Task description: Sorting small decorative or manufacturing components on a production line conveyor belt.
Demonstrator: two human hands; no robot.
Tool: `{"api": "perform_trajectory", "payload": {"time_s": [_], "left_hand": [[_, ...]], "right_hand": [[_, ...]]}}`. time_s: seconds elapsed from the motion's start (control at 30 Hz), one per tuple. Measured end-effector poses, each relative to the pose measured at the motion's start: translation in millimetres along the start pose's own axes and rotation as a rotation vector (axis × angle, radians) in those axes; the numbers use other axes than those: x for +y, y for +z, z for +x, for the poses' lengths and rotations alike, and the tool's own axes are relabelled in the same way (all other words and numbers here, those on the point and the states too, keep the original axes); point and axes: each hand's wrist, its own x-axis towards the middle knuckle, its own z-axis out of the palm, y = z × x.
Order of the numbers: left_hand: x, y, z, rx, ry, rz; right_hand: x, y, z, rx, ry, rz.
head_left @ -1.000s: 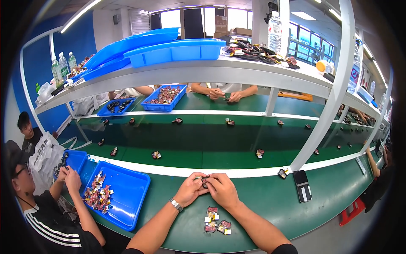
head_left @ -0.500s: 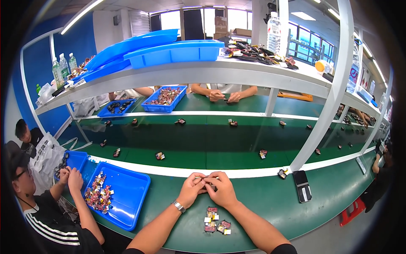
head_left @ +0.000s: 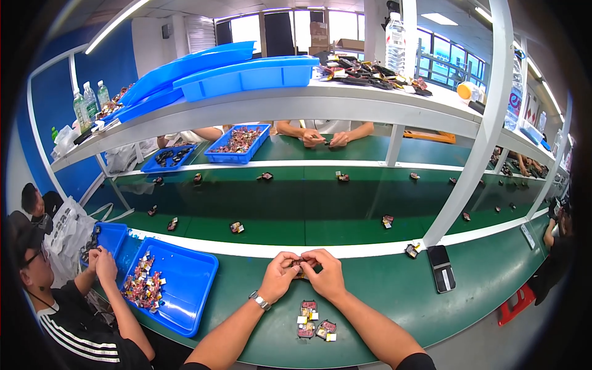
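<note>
Head view, my left hand: my left hand is over the green desk, fingers curled and closed on a small dark part from the left side; a watch is on this wrist.
Head view, my right hand: my right hand touches the left one, fingers also bent and pinching the same small dark part from the right.
Head view, the part: it is between my two thumbs, a little above the desk; its details are too small to tell.
Head view, near me: a few small finished pieces lie on the desk just below my hands.
Head view, right side: a black phone lies flat on the desk, well apart from my hands.
Head view, left side: a blue tray with many small pieces, and a person in a black shirt beside it.
</note>
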Motion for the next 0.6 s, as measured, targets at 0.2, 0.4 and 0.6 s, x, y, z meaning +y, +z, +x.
{"api": "perform_trajectory", "payload": {"time_s": [0.2, 0.4, 0.6], "left_hand": [[1, -3, -1, 0.023, 0.005, -0.02], [-5, -15, 10, 0.335, 0.316, 0.235], [6, -14, 6, 0.521, 0.36, 0.334]], "right_hand": [[-2, 4, 2, -0.005, -0.021, -0.016], [53, -1, 56, 0.127, 0.341, 0.084], [91, 2, 116, 0.028, 0.236, -0.753]]}}
